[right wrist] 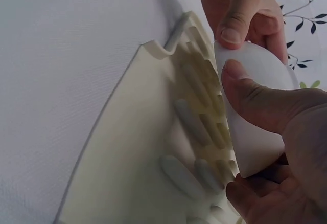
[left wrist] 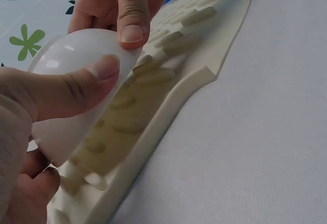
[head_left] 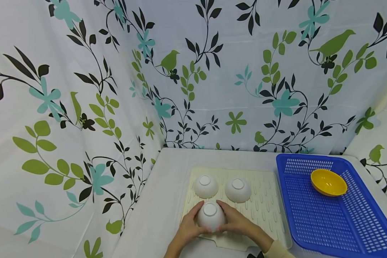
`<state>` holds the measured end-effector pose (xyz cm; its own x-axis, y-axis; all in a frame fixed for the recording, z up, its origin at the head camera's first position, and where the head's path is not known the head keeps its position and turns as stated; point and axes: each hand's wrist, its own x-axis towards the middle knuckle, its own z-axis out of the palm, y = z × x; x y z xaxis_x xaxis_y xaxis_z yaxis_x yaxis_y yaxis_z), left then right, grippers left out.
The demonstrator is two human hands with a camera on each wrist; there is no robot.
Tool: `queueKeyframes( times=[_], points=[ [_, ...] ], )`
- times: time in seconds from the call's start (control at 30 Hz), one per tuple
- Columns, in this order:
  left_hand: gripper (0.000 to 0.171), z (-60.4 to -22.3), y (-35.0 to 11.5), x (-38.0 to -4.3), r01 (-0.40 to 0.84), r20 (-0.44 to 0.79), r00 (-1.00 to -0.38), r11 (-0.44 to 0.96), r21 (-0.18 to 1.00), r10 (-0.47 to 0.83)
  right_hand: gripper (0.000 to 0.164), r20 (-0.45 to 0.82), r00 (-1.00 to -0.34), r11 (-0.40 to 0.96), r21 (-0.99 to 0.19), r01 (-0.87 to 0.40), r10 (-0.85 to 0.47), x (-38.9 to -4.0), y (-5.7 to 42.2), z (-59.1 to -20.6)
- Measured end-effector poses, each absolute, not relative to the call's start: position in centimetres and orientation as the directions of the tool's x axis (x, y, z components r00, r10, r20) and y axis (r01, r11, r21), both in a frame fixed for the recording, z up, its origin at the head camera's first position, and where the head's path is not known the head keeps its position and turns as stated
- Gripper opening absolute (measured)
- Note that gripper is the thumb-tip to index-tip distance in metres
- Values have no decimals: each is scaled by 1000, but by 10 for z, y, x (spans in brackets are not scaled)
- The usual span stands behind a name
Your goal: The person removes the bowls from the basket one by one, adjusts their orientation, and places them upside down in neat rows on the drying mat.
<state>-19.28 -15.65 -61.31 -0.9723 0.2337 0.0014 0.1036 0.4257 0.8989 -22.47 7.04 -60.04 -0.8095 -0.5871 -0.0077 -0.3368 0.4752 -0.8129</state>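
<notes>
A white bowl [head_left: 211, 217], turned upside down, is held between both hands close over the front of a cream drying mat [head_left: 261, 222] with raised ridges. My left hand [head_left: 188, 226] grips its left side, thumb low on the near wall. From the opposite side my right hand [head_left: 237, 220] grips it, thumb also on the near wall. In the left wrist view the bowl [left wrist: 87, 52] has both thumbs pressed on its wall, its rim just over the ridges. Two more white bowls, one at the back left [head_left: 205, 186] and one to its right [head_left: 238, 190], sit upside down on the mat.
A blue plastic basket [head_left: 285, 200] stands right of the mat, with a yellow bowl [head_left: 329, 182] inside near its back. The white table [head_left: 154, 200] extends left of the mat. Patterned curtains [head_left: 193, 136] hang behind and along the sides.
</notes>
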Motion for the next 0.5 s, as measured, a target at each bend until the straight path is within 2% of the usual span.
queueKeyframes(
  times=[0.5],
  points=[
    [107,-624,-154,-193,138,29,-975,492,860,222,101,39,-828,560,-719,-412,-559,-222,61,-611]
  ],
)
